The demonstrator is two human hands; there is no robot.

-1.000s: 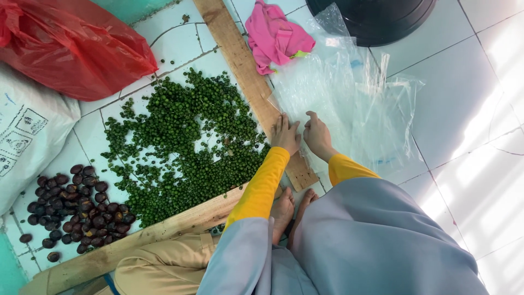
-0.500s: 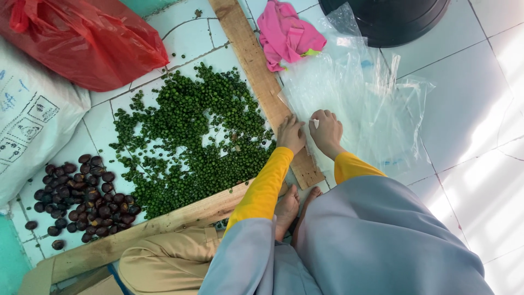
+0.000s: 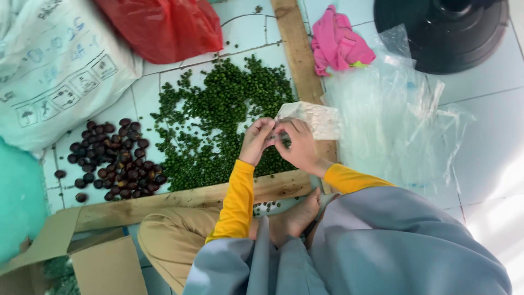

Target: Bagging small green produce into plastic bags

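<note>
I see two hands raised over tiled floor. Left hand [image 3: 256, 140] and right hand [image 3: 297, 147] both pinch one small clear plastic bag [image 3: 314, 119], held above green berry pile [image 3: 224, 117]. One heap dark nuts [image 3: 112, 158] further left. Two wooden planks [image 3: 297, 49] frame pile. One red bag [image 3: 164, 24], one pink cloth [image 3: 338, 41], one loose stack clear bags [image 3: 393, 125] to right.
</note>
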